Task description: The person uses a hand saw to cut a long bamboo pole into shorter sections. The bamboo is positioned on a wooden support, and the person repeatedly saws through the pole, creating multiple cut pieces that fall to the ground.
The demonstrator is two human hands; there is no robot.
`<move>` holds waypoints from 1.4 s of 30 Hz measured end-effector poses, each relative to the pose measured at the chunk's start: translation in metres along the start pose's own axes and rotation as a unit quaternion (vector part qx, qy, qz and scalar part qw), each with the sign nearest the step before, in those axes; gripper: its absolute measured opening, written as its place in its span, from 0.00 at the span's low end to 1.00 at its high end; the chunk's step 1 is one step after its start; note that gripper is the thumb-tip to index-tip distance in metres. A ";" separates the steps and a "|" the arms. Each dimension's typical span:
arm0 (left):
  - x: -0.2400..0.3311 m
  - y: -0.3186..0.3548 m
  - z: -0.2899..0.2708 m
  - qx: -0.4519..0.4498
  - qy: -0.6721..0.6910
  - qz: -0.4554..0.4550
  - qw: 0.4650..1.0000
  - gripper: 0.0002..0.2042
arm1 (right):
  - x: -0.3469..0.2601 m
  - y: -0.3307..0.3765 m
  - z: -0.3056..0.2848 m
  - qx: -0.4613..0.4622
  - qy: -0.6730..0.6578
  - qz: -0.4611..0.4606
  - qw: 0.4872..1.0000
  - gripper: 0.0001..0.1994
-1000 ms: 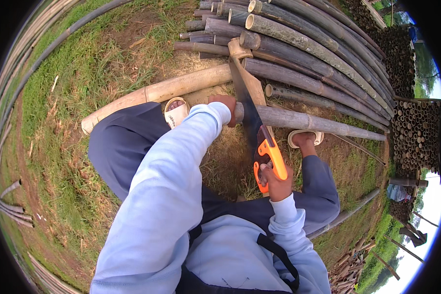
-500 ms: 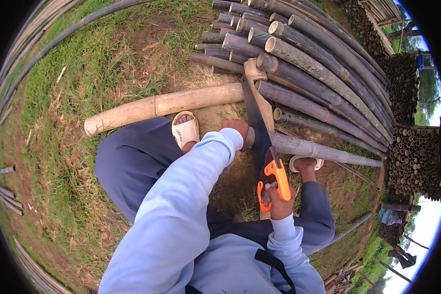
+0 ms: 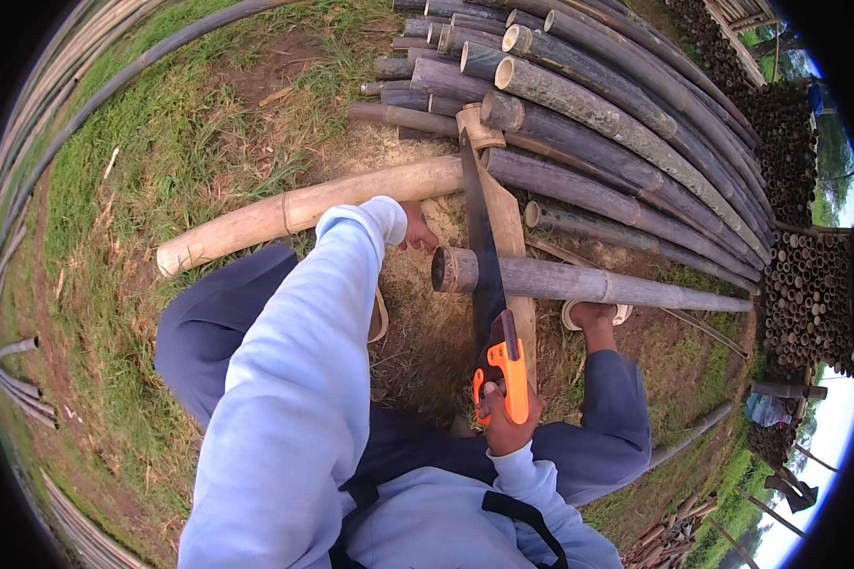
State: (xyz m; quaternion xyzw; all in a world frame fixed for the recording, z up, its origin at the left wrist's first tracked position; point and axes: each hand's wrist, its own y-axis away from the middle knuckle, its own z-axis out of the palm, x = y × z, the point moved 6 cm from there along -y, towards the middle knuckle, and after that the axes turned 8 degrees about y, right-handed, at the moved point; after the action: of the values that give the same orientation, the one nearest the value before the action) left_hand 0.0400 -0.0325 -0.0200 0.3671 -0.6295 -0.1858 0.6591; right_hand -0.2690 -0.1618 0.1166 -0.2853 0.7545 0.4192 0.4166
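My right hand (image 3: 514,422) is closed round the orange handle of a hand saw (image 3: 484,247). Its dark blade points away from me and crosses over a grey bamboo pole (image 3: 588,283) close to the pole's left end. Whether the teeth touch the bamboo I cannot tell. My left hand (image 3: 417,229) is open and off the pole, a little beyond and left of that cut end, its fingers partly visible. Under the pole and saw runs a flat wooden board (image 3: 512,223). Beyond my left wrist lies a thick, pale bamboo log (image 3: 256,223).
A stack of dark bamboo poles (image 3: 626,161) fills the far right. My sandalled right foot (image 3: 593,316) is beside the pole. Sawdust and grass cover the ground. Long poles (image 3: 76,114) curve along the left, and piled cut bamboo (image 3: 807,303) stands at the right.
My left hand has let go of the grey pole's end and moved left and away. The saw handle has shifted slightly left and toward me, still in my right hand.
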 end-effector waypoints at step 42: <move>-0.027 -0.122 -0.108 0.310 -0.263 0.141 0.903 0.21 | -0.025 -0.007 -0.004 -0.059 0.156 -0.084 0.982 0.18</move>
State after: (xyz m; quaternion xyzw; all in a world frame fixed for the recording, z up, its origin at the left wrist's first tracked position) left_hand 0.1673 -0.0673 -0.1197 0.3981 -0.8509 0.0237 0.3420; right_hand -0.2532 -0.1670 0.1365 -0.4335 0.7575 0.3768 0.3103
